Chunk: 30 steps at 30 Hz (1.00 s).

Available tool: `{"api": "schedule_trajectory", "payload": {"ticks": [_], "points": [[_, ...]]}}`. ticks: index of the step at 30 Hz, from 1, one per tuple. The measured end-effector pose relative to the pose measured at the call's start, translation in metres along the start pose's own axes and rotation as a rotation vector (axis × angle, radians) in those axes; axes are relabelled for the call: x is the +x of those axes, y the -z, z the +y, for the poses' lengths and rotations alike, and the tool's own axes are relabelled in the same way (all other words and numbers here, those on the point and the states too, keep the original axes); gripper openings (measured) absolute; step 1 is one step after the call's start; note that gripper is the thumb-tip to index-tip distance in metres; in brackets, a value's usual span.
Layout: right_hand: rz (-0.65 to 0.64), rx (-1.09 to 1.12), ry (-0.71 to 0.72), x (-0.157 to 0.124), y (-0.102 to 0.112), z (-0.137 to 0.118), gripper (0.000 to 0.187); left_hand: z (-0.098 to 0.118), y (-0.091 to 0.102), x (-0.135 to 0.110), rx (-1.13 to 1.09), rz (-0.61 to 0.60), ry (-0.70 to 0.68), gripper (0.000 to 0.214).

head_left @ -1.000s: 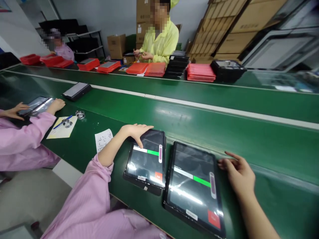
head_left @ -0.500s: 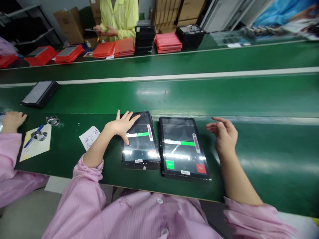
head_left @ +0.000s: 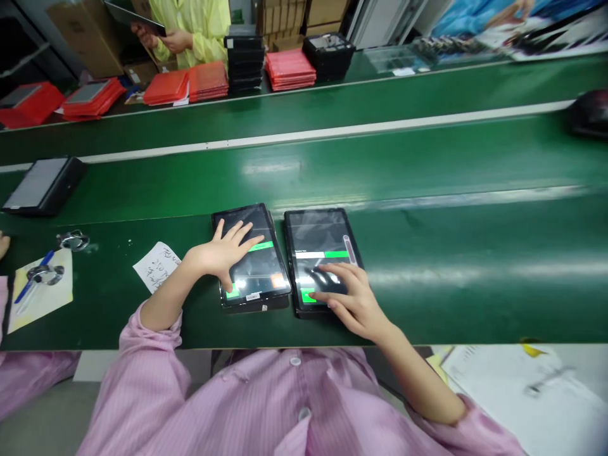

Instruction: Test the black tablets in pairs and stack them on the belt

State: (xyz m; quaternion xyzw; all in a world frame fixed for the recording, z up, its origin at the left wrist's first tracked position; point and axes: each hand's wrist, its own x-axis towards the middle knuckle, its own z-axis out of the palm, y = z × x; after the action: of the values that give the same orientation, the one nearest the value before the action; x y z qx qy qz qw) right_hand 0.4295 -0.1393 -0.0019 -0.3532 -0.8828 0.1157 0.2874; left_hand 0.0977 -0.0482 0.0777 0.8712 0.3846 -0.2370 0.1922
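Two black tablets with lit screens lie side by side on the green bench. Over the left tablet [head_left: 266, 272] my left hand [head_left: 221, 253] is spread, its thumb low by a green button on the screen. My right hand [head_left: 356, 301] is over the lower part of the right tablet [head_left: 316, 231], fingers apart, with a fingertip at the green button [head_left: 308, 296]. That hand hides the lower right of the screen. Neither hand holds anything. A handwritten paper note [head_left: 156, 266] lies left of the tablets, partly behind my left forearm.
At the left are a yellow paper [head_left: 64, 288] with a blue pen [head_left: 33, 277] and a thick black tablet stack [head_left: 45, 183]. Red pouches [head_left: 291, 69] and black stacks line the far bench. A person in yellow [head_left: 204, 31] holds a tablet there.
My right hand has come in from the right onto the right tablet. My left hand has slid lower on the left tablet, whose screen now shows a green button. The view has shifted right.
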Motion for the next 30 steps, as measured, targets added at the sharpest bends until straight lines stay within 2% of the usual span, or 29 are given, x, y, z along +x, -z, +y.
{"api": "schedule_trajectory", "payload": {"ticks": [3,5,7,9,12,15,18,22,26,30], "points": [[-0.043,-0.013,0.033,0.008,0.006,0.006,0.038,0.000,-0.004,0.001,-0.008,0.009,0.012,0.143],[0.044,-0.018,-0.002,0.015,0.014,0.021,0.039,0.003,-0.009,0.002,-0.012,0.029,0.009,0.141],[0.191,0.008,-0.124,0.023,0.021,0.047,0.041,0.006,-0.013,0.005,-0.008,0.054,0.037,0.142],[0.338,0.051,-0.305,0.032,0.020,0.083,0.040,0.005,-0.014,0.005,-0.011,0.073,0.046,0.142],[0.530,0.112,-0.539,0.043,0.005,0.138,0.041,-0.009,-0.004,0.006,-0.080,0.099,-0.004,0.135],[0.565,0.248,-0.684,0.043,-0.013,0.166,0.041,-0.027,0.010,0.018,-0.164,0.205,0.096,0.114],[0.502,0.344,-0.710,0.039,-0.021,0.166,0.040,-0.033,0.021,0.045,-0.187,0.340,0.226,0.088],[0.472,0.419,-0.756,0.037,-0.018,0.154,0.042,-0.022,0.028,0.079,-0.161,0.376,0.146,0.057],[0.501,0.455,-0.811,0.040,-0.011,0.144,0.036,-0.010,0.034,0.084,-0.133,0.418,0.145,0.037],[0.546,0.398,-0.799,0.045,-0.009,0.135,0.024,-0.008,0.029,0.084,-0.083,0.375,0.180,0.035]]}}
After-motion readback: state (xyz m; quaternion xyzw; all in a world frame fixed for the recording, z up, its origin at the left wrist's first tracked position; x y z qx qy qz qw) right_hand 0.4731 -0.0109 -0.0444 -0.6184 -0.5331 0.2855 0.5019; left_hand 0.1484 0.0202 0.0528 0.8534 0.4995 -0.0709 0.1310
